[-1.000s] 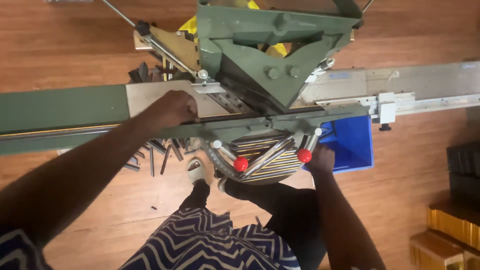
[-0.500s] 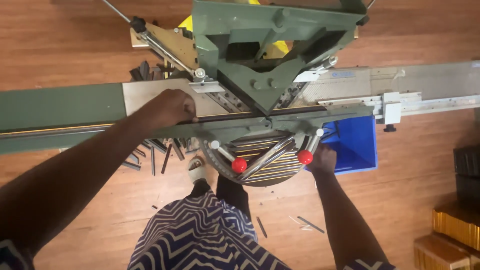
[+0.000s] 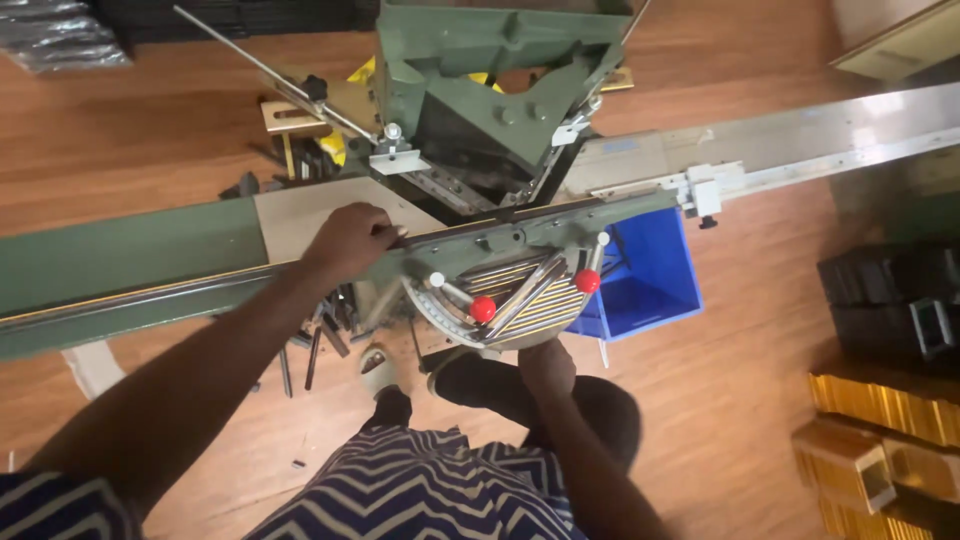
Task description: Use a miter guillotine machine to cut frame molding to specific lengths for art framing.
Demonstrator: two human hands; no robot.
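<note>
one blue bin [image 3: 655, 285] beside green cutter [image 3: 500, 90].

Green machine head [image 3: 500, 90] blocks my reach ahead; red-knobbed levers [image 3: 483, 309] crowd the front edge. Open room lies along the green rail [image 3: 120, 262] to my left.

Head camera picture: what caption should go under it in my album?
Left hand presses a long strip on a green cutting machine; right hand rests below its red knobs.
</note>
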